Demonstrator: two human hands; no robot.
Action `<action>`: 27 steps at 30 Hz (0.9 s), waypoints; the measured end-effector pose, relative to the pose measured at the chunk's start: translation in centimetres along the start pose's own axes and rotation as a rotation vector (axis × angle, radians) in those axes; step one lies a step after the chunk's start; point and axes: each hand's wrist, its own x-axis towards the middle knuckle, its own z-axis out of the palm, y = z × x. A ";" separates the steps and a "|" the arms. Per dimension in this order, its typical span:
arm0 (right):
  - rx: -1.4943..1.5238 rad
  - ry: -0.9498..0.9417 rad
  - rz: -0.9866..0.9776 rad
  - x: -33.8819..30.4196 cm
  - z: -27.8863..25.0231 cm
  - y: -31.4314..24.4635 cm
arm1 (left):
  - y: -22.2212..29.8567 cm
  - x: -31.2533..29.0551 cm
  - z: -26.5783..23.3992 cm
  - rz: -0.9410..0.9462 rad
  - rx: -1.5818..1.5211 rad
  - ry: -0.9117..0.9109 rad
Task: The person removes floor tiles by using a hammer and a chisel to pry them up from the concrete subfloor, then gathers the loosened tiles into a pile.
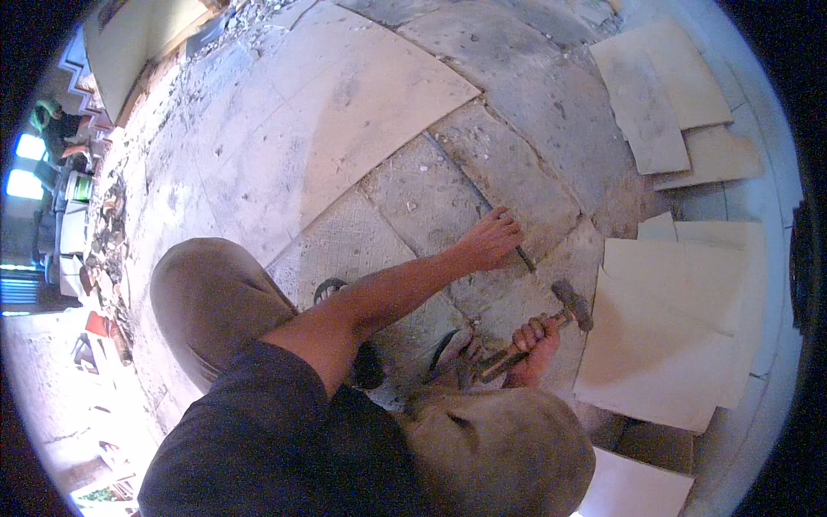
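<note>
My left hand is closed around a long thin metal chisel bar. The bar slants across the floor. Its far end meets the edge of a large pale floor tile, and its near end sticks out past my fist. In my right hand is a short-handled hammer, gripped by its handle. The hammer's dark head is just below and to the right of the bar's near end, apart from it. Rough grey floor shows along the tile's near edge.
Loose pale tiles lie in stacks along the right wall, with broken ones farther back. Rubble runs along the left side. Beyond it are a person and a green-and-white bucket. My knees flank the work spot.
</note>
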 end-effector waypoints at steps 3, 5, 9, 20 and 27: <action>-0.012 -0.042 -0.018 0.3 -1.9 -0.6 | -0.1 1.9 -0.6 -0.003 -0.057 -0.030; -0.008 0.071 -0.029 -1.0 -1.6 -0.8 | 0.3 3.0 -2.1 -0.032 -0.051 -0.139; 0.047 0.043 0.018 -0.9 -1.8 -0.7 | -0.3 3.0 -3.2 -0.090 -0.075 -0.242; -0.316 0.274 -0.013 -1.6 -1.8 -1.2 | -0.3 5.1 -8.5 -0.103 -0.093 -0.344; -0.384 0.252 -0.029 -0.3 -5.3 0.9 | -0.2 -0.7 -0.2 -0.037 -0.096 -0.265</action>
